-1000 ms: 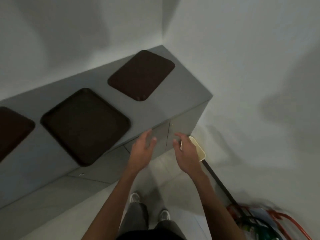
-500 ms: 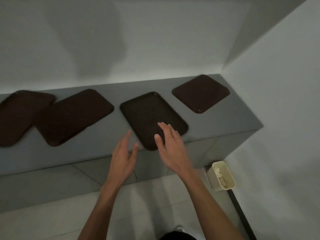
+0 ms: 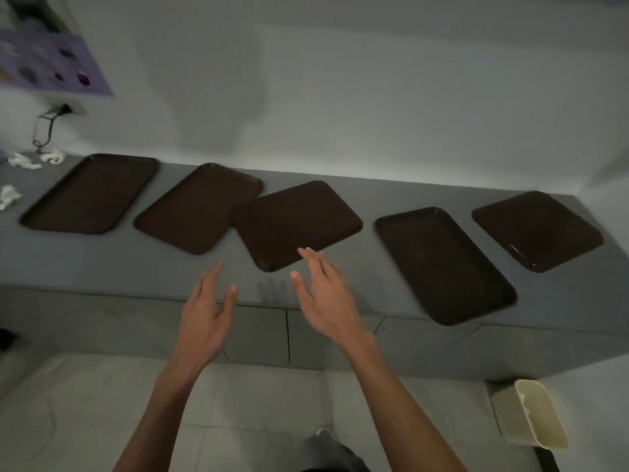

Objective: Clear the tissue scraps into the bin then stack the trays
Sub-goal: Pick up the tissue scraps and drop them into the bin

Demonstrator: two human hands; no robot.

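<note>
Several dark brown trays lie in a row on a grey counter (image 3: pixel 102 267). The middle tray (image 3: pixel 296 223) overlaps the corner of the tray to its left (image 3: pixel 197 207). My left hand (image 3: pixel 207 311) hovers open over the counter's front edge, holding nothing. My right hand (image 3: pixel 323 294) is open too, fingertips just at the near corner of the middle tray. White tissue scraps (image 3: pixel 10 195) lie at the counter's far left end. A cream bin (image 3: pixel 534 413) stands on the floor at lower right, with something pale inside.
More trays lie at far left (image 3: pixel 90 194), right of centre (image 3: pixel 442 264) and far right (image 3: pixel 536 229); the one right of centre overhangs the counter's front edge. A purple poster (image 3: pixel 51 63) and a plugged-in cable (image 3: pixel 47 127) are on the wall at upper left.
The view has swung left along the counter, bringing more trays and the tissue scraps into sight. Both hands rose from beside the bin to the counter's front, still empty.
</note>
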